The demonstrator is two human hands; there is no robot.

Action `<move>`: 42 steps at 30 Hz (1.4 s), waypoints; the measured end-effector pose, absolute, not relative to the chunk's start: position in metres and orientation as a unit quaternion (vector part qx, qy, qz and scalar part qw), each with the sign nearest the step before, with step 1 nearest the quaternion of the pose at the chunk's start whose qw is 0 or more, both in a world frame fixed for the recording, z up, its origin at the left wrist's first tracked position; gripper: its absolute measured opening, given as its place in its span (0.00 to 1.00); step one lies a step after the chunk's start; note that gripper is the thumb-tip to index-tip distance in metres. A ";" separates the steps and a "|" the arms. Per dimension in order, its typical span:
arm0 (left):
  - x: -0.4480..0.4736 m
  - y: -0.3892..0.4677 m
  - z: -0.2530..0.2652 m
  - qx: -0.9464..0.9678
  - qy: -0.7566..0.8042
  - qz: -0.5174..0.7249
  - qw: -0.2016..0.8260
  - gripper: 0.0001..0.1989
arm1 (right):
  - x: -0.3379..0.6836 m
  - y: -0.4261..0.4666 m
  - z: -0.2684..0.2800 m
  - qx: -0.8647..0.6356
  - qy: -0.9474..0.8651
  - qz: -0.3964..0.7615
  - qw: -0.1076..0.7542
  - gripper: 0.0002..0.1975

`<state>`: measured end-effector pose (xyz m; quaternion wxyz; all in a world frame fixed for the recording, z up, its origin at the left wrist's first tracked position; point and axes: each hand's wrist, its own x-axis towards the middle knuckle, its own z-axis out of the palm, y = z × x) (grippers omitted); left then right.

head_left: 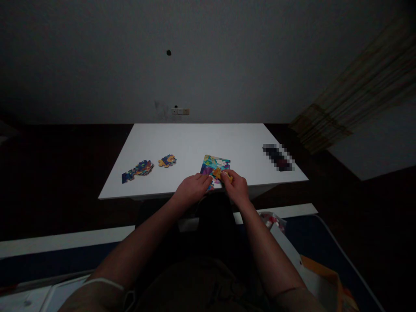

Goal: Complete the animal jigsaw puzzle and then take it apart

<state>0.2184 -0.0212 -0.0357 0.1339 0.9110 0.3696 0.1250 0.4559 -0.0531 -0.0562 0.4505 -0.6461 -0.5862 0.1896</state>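
An orange puzzle piece [219, 174] is pinched in the right hand [236, 186] at the assembled puzzle [216, 166]'s near edge; the left hand [192, 188], fingers curled, is pressed against that edge opposite.

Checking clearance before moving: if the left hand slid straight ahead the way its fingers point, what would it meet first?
Likely the joined puzzle section, which the left hand already seems to touch at its near edge; depth is unclear.
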 end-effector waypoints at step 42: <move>0.245 -0.004 -0.041 0.463 0.397 0.585 0.534 0.18 | 0.350 0.013 -0.051 -0.591 -0.606 0.189 0.498 0.29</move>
